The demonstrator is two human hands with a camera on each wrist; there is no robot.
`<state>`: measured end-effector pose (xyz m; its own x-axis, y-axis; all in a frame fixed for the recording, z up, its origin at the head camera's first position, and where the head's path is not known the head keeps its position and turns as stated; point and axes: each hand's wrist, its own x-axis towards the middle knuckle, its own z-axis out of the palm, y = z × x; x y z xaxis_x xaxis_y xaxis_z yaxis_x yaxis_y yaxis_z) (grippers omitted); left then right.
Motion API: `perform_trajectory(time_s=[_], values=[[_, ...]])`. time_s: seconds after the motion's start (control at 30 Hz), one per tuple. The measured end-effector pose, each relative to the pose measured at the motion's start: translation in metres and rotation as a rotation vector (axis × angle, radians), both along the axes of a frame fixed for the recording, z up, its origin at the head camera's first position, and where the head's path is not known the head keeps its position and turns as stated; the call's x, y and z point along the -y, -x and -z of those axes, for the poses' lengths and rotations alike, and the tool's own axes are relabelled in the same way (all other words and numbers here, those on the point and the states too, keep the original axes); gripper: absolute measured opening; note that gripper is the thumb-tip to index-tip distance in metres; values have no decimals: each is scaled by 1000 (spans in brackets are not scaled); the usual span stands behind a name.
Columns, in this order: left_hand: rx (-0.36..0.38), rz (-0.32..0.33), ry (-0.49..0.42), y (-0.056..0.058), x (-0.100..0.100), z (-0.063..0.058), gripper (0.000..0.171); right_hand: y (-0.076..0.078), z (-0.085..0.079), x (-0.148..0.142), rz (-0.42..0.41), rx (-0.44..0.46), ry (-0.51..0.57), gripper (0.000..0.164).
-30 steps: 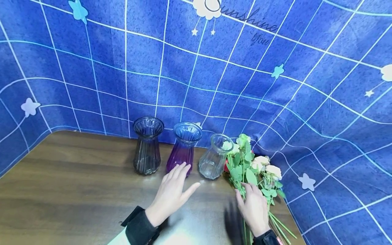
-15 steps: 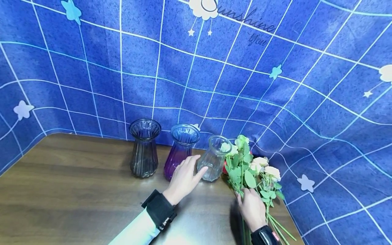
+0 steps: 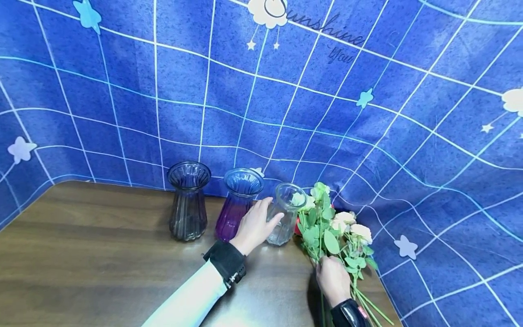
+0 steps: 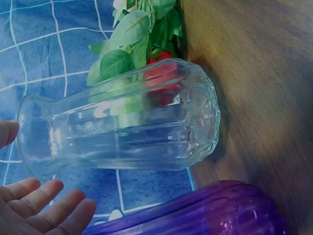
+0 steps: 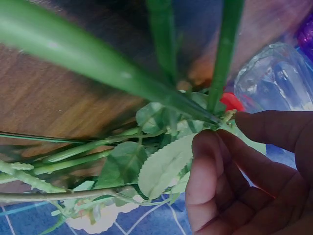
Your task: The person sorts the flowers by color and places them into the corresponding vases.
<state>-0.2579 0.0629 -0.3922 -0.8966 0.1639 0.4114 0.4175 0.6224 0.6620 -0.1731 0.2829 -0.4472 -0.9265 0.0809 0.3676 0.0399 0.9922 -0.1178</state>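
Observation:
My left hand [image 3: 254, 227] reaches between the purple-blue glass vase [image 3: 233, 220] and the clear glass vase [image 3: 287, 227]. In the left wrist view the thumb is beside the clear vase's rim, with the other fingers spread across from it; whether they touch the glass I cannot tell. At the right, my right hand [image 3: 335, 279] pinches a green flower stem [image 5: 112, 68] between thumb and fingers. This stem belongs to the pile of flowers [image 3: 320, 227], with leaves, white blooms and a red bloom partly hidden behind the clear vase.
A dark grey glass vase [image 3: 188, 213] stands left of the purple-blue one. White roses [image 3: 359, 232] with loose stems lie at the table's right edge. A blue patterned curtain [image 3: 229, 81] hangs behind the wooden table [image 3: 102, 254].
My left hand has moved right, from before the purple-blue vase to beside the clear one. My right hand's fingers have closed on a stem. The head view has shifted slightly.

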Motion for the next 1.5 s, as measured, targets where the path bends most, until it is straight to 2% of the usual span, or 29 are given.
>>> perform_trajectory(time_s=[0.13,0.33,0.47,0.93,1.27,1.5], values=[[36,16,-3,7,-5,2,59,2,2,-3,0,9,4,15],[65,26,-15,13,-11,5,63,6,1,-6,13,72,26,19],[82,26,-17,17,-14,7,63,10,2,-7,4,68,18,20],[79,-21,6,25,-21,7,58,19,3,-5,-20,30,30,19],[73,-6,7,26,-22,9,57,25,6,-2,-9,26,-11,16],[46,-8,23,27,-19,8,56,23,-6,0,-24,26,41,14]])
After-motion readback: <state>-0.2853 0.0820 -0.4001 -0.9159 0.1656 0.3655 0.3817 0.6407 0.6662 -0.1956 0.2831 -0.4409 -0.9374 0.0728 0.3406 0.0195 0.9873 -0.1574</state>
